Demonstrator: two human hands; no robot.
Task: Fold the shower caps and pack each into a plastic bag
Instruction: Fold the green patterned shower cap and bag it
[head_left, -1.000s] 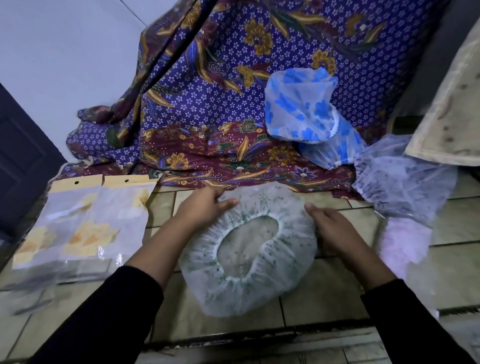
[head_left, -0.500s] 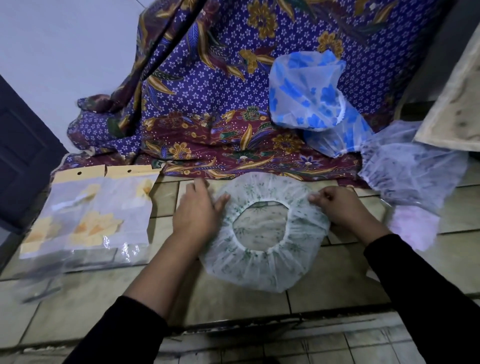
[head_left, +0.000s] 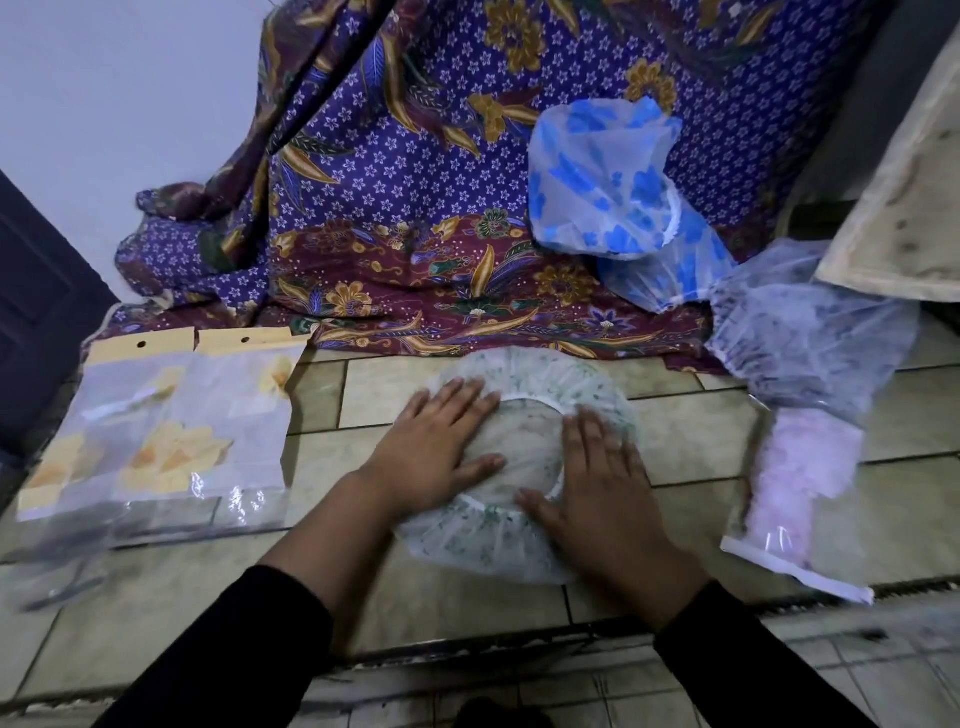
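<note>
Green-print shower cap (head_left: 524, 551) lies flat under left hand (head_left: 435, 451) and right hand (head_left: 602, 499), both spread flat.

Purple floral cloth (head_left: 415, 208) w/ gold & maroon border hangs at the back, hem spread over the far edge of the tiled floor (head_left: 467, 597). White wall (head_left: 130, 104) far-left. Dark door (head_left: 36, 322) at left edge. Stained beige board (head_left: 904, 208) leans in at far-right corner.
</note>
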